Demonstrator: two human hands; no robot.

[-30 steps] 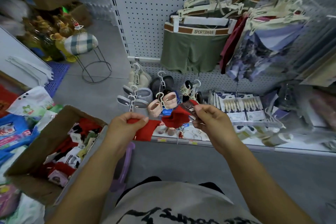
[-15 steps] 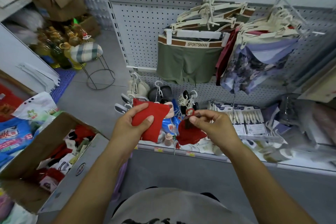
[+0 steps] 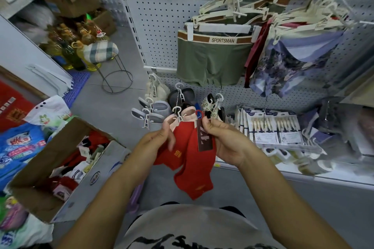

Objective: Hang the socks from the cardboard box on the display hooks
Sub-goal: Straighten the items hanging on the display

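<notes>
Both hands are raised in front of the pegboard (image 3: 159,26), holding a pair of red socks (image 3: 194,168) between them; the socks hang unfolded, toes downward, above the grey floor and just in front of the lower shelf edge; a dark card label (image 3: 204,137) is fixed to their cuff, topped by a small red plastic hook (image 3: 199,114). The right hand (image 3: 227,143) pinches the upper end of the label between thumb and fingertips, just below that hook; the left hand (image 3: 158,141) grips the cuff edge of the socks on the other side, its fingers curled, though how far the thumb closes behind the cloth is hard to tell. The red hook is not on any peg; it sits close to the white hangers of the pale pink socks (image 3: 187,114) and grey socks (image 3: 159,108) already hanging on the display hooks. Above these hang green boxer shorts (image 3: 210,62). The cardboard box (image 3: 58,141) stands open on the floor at the person's left, well apart from the hands, with more socks (image 3: 68,170) heaped inside, red and white among them.
</notes>
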